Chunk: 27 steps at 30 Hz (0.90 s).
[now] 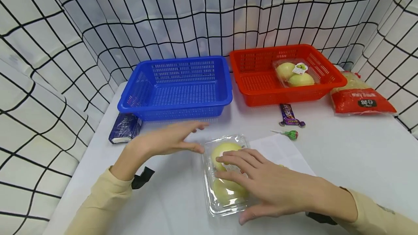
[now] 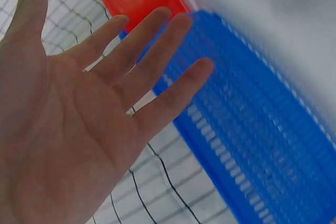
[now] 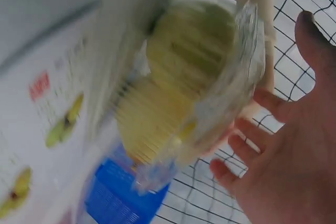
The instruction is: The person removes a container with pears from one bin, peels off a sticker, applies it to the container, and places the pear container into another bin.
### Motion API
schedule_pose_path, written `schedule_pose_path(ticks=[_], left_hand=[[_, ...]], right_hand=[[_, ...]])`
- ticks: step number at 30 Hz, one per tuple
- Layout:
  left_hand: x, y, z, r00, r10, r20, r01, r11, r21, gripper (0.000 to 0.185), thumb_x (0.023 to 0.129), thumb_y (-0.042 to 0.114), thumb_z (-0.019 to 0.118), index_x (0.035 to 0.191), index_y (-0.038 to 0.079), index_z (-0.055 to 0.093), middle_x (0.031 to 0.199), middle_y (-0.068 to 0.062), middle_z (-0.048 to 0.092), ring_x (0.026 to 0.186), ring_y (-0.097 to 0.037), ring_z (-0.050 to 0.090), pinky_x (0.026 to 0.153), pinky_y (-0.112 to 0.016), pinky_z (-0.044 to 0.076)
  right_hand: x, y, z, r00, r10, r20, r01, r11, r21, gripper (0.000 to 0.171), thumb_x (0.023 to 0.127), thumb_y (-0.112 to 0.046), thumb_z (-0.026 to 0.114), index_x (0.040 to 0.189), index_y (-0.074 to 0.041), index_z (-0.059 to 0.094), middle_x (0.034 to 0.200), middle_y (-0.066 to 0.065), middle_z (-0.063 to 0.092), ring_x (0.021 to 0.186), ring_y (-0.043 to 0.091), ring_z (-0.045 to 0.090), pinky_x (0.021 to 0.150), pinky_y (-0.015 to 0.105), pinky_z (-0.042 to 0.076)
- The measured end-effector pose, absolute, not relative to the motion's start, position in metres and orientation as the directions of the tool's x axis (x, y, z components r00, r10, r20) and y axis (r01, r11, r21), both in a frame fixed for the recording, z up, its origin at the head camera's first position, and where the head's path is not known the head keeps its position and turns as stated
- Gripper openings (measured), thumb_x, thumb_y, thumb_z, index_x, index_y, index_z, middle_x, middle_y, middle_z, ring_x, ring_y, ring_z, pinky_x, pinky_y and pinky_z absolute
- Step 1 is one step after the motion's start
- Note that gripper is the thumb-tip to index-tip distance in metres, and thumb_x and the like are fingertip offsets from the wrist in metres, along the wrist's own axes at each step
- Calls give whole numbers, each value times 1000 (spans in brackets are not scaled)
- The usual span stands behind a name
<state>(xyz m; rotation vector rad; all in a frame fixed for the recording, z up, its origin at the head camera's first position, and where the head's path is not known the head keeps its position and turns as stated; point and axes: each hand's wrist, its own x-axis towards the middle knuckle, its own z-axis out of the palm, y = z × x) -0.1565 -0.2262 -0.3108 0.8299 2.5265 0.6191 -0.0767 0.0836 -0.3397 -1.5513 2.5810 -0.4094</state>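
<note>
A clear plastic clamshell (image 1: pixel 209 195) with two pale yellow-green round fruits (image 1: pixel 225 191) inside lies on the white table in the head view. My right hand (image 1: pixel 261 180) hovers over its right side, fingers spread and partly covering the fruit. In the right wrist view the pack (image 3: pixel 247 51) is blurred, and the fingers stand beside it, gripping nothing. My left hand (image 1: pixel 163 139) is at the pack's upper left corner, thumb close to the edge; whether it touches cannot be told. In the left wrist view the palm (image 2: pixel 73 129) holds nothing.
Behind stand a blue basket (image 1: pixel 176 111) and a red basket (image 1: pixel 261 97) holding another fruit pack (image 1: pixel 300 79). A dark blue packet (image 1: pixel 125 128), purple candy (image 1: pixel 289 115), lollipop (image 1: pixel 290 134), red-labelled bag (image 1: pixel 362 99) and white paper sheet (image 1: pixel 277 148) lie around. Black netting surrounds the table.
</note>
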Motion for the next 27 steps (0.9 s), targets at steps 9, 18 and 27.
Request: schedule_pose_path(ticks=[9,18,27], left_hand=[[-190,-265,-303,-854,518,33,470,744,475,46,105,40,58,144,18,55,140,-2,63,129,-21,60,108,-48,52],[-194,-270,-310,-907,419,38,411,863,294,53,106,44,53,152,17,49,155,-14,51,148,-42,40,121,-68,29],[-199,-274,-320,-926,373,-54,351,907,234,62,109,53,38,155,12,45,158,-18,48,150,-45,38,123,-70,22]], right_hand=[[-107,107,-367,-847,-518,-121,-280,626,-728,81,101,-56,57,161,-13,24,165,17,32,148,39,41,113,61,46],[-123,108,-371,-781,-531,-330,11,516,-856,46,100,-47,62,119,-6,52,126,15,64,81,20,69,83,31,56],[-130,117,-352,-837,-492,-241,23,409,-912,34,97,-28,70,109,-3,51,112,15,65,97,23,69,75,38,66]])
